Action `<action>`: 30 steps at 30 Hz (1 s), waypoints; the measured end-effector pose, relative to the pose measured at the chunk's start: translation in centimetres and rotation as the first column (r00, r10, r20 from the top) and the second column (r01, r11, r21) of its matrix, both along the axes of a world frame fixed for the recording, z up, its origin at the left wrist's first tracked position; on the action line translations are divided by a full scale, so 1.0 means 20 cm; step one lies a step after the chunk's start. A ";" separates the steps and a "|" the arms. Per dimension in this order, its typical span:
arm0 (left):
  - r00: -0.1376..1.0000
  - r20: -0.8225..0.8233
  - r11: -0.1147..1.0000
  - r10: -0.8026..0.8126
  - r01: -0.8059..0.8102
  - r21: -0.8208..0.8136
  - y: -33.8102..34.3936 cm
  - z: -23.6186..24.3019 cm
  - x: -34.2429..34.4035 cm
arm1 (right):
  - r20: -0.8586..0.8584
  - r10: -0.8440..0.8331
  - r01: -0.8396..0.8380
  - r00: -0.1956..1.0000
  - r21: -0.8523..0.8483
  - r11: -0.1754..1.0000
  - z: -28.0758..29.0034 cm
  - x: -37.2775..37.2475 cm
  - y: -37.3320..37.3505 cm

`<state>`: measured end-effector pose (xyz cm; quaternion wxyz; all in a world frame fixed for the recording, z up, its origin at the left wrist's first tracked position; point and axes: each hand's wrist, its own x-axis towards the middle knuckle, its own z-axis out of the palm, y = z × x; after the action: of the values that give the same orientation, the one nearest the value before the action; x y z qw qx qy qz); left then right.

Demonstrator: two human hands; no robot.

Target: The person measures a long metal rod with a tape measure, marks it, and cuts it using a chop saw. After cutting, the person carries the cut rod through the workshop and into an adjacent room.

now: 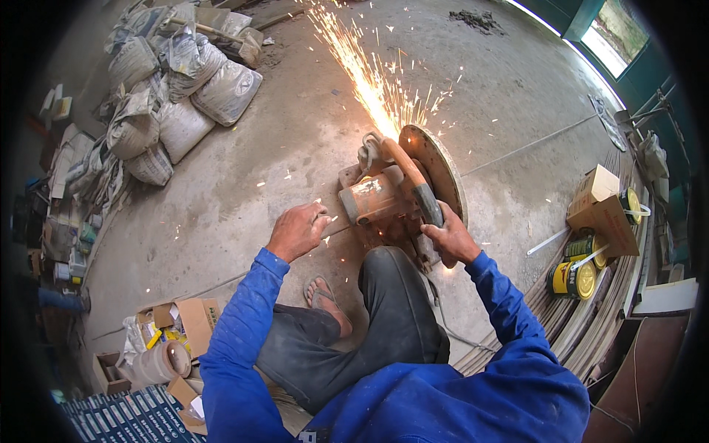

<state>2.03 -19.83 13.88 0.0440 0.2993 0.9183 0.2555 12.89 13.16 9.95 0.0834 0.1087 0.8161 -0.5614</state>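
Observation:
An orange, worn chop saw (373, 198) throws a bright fan of sparks (377, 100) away from me, beside its large round disc guard (443, 159). My right hand (443, 236) is closed on the saw's orange-and-black handle (425, 196). Left of the motor, my left hand (299, 232) has its fingers curled; what they hold, if anything, I cannot make out. A thin dark line runs past that hand toward the saw base, too unclear to tell rod from floor seam. My sandalled foot (325, 299) is below the hands, and my bent knee sits close beneath the saw.
Stacked sacks (221, 92) stand upper left. Cartons (602, 218), tins (572, 279) and long metal bars (587, 332) lie at right, a cable (458, 332) near my knee. An open box (188, 325) is lower left, a green door frame (572, 22) at the far right.

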 end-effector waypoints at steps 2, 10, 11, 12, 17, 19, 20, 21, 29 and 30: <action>1.000 0.010 1.000 0.007 -0.006 -0.010 0.00 0.01 0.00 | -0.014 0.002 -0.002 1.000 0.021 1.000 0.00 0.00 0.00; 0.999 0.042 1.000 -0.009 0.009 -0.006 0.02 0.01 -0.02 | -0.095 -0.002 0.006 0.995 0.042 0.999 -0.02 0.01 0.01; 1.000 0.013 1.000 -0.021 0.021 -0.002 0.02 0.00 -0.02 | -0.122 0.003 0.006 0.993 0.073 0.997 -0.03 -0.01 -0.01; 1.000 -0.007 1.000 -0.030 0.030 0.001 0.02 0.00 -0.03 | -0.084 0.005 -0.004 0.996 0.004 1.000 -0.02 0.00 0.00; 0.998 0.016 0.998 -0.057 0.057 -0.022 0.01 -0.04 -0.04 | 0.136 -0.072 0.089 0.988 -0.121 0.989 -0.01 -0.01 -0.03; 0.999 0.026 0.999 -0.041 0.041 0.018 0.01 -0.05 -0.04 | -0.009 -0.022 0.020 1.000 -0.107 0.994 -0.01 -0.01 -0.03; 0.999 0.036 0.999 -0.032 0.031 0.020 0.01 -0.05 -0.04 | -0.045 0.018 -0.022 0.999 -0.111 0.994 -0.01 -0.01 -0.02; 0.998 0.064 1.000 0.001 0.000 -0.015 0.02 -0.05 -0.04 | -0.141 0.046 -0.049 0.989 -0.024 0.998 -0.02 0.00 -0.02; 0.999 0.027 0.999 0.033 -0.033 0.003 0.02 -0.02 -0.04 | -0.147 0.021 -0.036 0.989 -0.100 0.994 -0.12 -0.01 0.01; 0.999 0.041 1.000 0.024 -0.024 0.011 0.02 -0.02 -0.04 | -0.208 0.046 -0.059 0.977 -0.054 0.997 -0.11 -0.01 0.01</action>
<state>1.17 -19.37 13.47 0.0579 0.2832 0.9193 0.2671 12.67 13.27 7.71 0.0164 0.0257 0.8058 -0.5913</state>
